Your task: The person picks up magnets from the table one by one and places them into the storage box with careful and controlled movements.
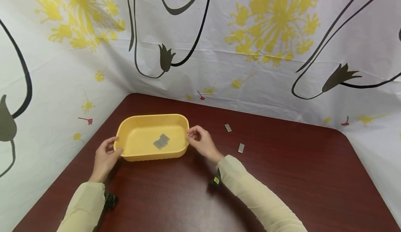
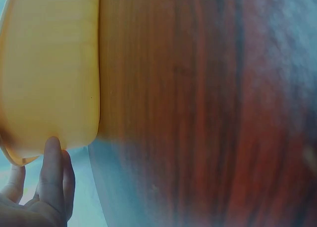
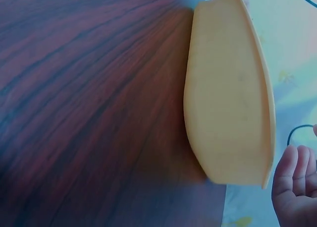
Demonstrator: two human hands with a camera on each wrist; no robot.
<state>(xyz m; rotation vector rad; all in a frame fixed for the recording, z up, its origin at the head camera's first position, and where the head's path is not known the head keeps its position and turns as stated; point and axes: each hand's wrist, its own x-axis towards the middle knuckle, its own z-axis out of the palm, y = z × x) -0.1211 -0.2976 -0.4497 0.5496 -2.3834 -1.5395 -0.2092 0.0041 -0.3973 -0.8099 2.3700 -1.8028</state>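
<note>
A yellow plastic tub (image 1: 150, 153) with rounded corners sits on the table. Overlapping flat grey rectangular pieces (image 1: 161, 141) lie on its floor. At the tub's left end, my left hand (image 1: 105, 157) holds the rim near the front corner; in the left wrist view its fingers (image 2: 52, 172) reach the tub's outer wall. My right hand (image 1: 203, 144) is beside the right end, fingers bent loosely close to the rim. The right wrist view shows those fingers (image 3: 286, 175) apart from the tub with nothing in them.
Two more grey rectangular pieces, one farther back (image 1: 228, 128) and one nearer (image 1: 241, 148), lie on the table right of the tub. The dark red wooden table (image 1: 282, 176) meets a patterned white cloth (image 1: 206, 51) behind and at the sides.
</note>
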